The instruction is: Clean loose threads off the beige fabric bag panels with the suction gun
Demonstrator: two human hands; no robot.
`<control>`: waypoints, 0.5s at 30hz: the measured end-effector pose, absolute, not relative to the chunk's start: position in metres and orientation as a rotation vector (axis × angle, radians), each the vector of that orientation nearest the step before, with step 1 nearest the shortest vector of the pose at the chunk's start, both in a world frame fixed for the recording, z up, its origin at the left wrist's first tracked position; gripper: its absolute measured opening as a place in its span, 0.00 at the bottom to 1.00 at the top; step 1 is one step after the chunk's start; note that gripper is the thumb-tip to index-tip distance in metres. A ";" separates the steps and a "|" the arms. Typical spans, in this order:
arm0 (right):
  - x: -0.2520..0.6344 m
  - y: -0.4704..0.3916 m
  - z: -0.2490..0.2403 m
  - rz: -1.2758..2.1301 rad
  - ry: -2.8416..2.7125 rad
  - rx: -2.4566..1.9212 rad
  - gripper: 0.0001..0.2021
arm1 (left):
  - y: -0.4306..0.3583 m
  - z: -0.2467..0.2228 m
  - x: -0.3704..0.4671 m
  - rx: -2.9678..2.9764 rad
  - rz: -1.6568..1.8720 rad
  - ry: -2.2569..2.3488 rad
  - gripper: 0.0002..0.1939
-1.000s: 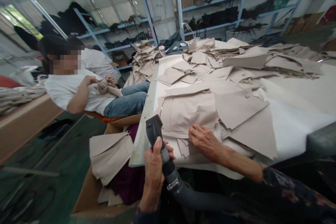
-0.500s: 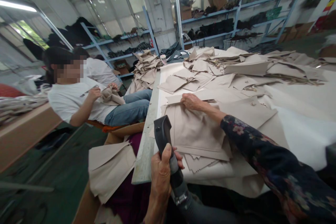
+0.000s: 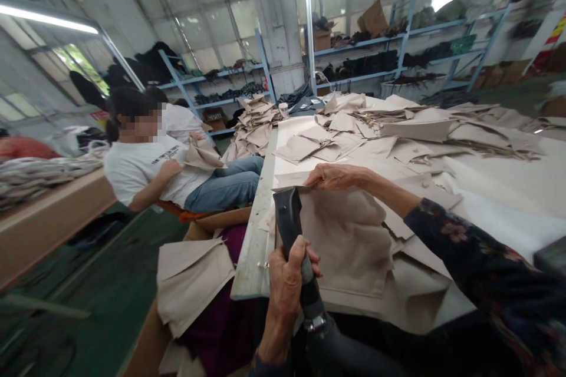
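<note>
My left hand is wrapped round a black hand-held thread trimmer with a thick hose clamped to its lower end. The trimmer's head tilts up against the top left corner of a beige fabric piece. My right hand pinches that piece by its upper edge, just right of the trimmer's head. The piece hangs down in soft folds over other beige pieces on the table. My left hand's fingertips curl round behind the handle.
Heaps of beige fabric pieces cover the far part of the white-topped table. Below its left edge stands a cardboard box with purple cloth and beige pieces. A seated co-worker handles fabric on the left. Blue shelves line the back.
My right hand has lifted the beige piece's edge up to the trimmer's head, and the piece now hangs beside it. The view has shifted slightly.
</note>
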State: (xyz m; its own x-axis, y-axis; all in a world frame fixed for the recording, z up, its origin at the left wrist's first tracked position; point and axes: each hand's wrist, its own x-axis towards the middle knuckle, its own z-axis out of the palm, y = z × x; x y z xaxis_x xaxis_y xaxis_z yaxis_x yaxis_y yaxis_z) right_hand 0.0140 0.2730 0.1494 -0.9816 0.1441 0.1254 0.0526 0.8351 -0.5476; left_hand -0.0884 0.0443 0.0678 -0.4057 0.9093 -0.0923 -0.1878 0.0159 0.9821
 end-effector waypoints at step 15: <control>0.023 0.248 0.151 1.707 -2.515 -0.141 0.14 | 0.017 0.067 -0.080 0.747 1.617 1.350 0.22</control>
State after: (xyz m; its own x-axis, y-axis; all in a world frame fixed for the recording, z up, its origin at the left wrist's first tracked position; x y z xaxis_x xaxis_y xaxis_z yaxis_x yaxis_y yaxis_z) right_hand 0.0233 0.2476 0.1513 -0.9908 0.1317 0.0299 0.0209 0.3679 -0.9296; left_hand -0.0804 0.0172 0.0671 -0.4361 0.8959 -0.0844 -0.2429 -0.0269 0.9697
